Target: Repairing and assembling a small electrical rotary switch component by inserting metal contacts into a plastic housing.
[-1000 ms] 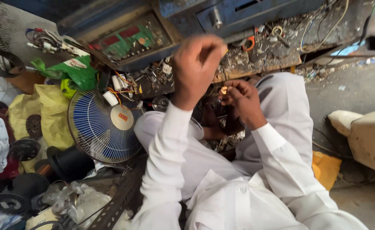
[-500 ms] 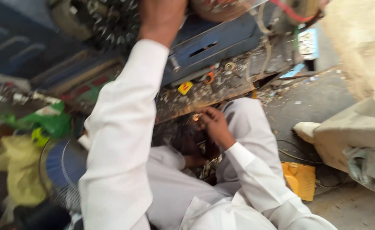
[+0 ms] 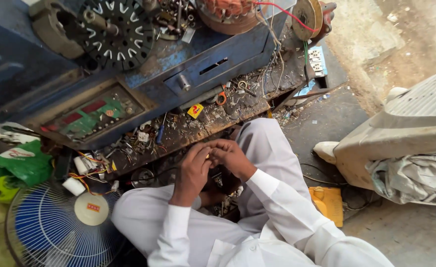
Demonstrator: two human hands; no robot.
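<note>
Both hands are meeting over the lap, left hand point(image 3: 194, 168) and right hand point(image 3: 231, 155) pinching a tiny yellowish part point(image 3: 208, 156), mostly hidden by fingers, just below the cluttered tabletop point(image 3: 218, 116).

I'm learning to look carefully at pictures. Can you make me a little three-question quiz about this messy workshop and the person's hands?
1. True or false: the person's left hand and right hand are together above the lap in white clothes.
2. Which thing lies by the left knee? A) round blue wire fan guard with a white hub B) a red bucket C) a wooden chair
3. Fill in: the flat yellow plastic case lies on the ______, by the person's right side.

Key
1. True; they meet around something small, too hidden to name.
2. A
3. floor
</note>
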